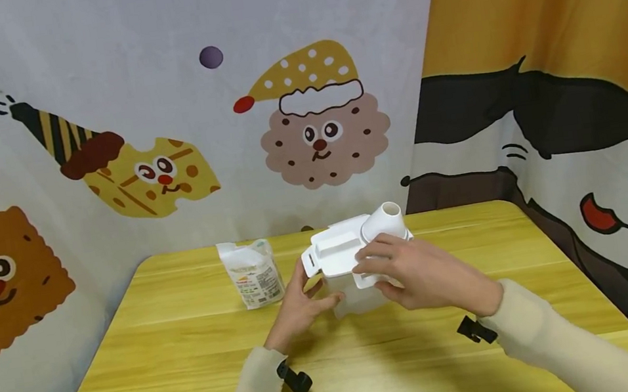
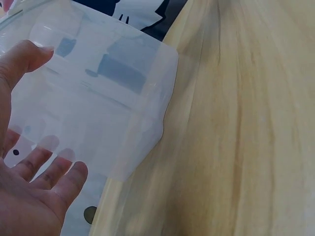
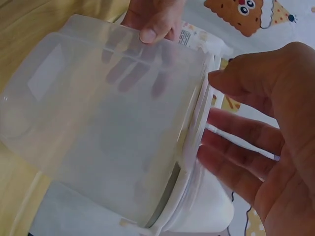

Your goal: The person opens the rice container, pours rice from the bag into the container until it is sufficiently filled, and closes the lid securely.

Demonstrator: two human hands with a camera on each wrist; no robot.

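"Where's the see-through plastic box [image 1: 356, 299]?"
"At the far half of the wooden table [image 1: 165, 381], just right of the white bag [image 1: 254, 276] with printing on it. I can't tell if its bottom touches the wood."
"What's the left hand [image 1: 300, 304] doing?"
"It grips the box's side. The thumb is on one face, and the fingers are behind, showing cloudy through the plastic."
"And the right hand [image 1: 425, 269]?"
"Its thumb and fingertips pinch the edge of the white lid [image 1: 337, 262]. The lid sits on the box."
"What's that sticking up?"
"A white spout [image 1: 384, 221], like a cone with a hole on top. It's at the lid's right end."
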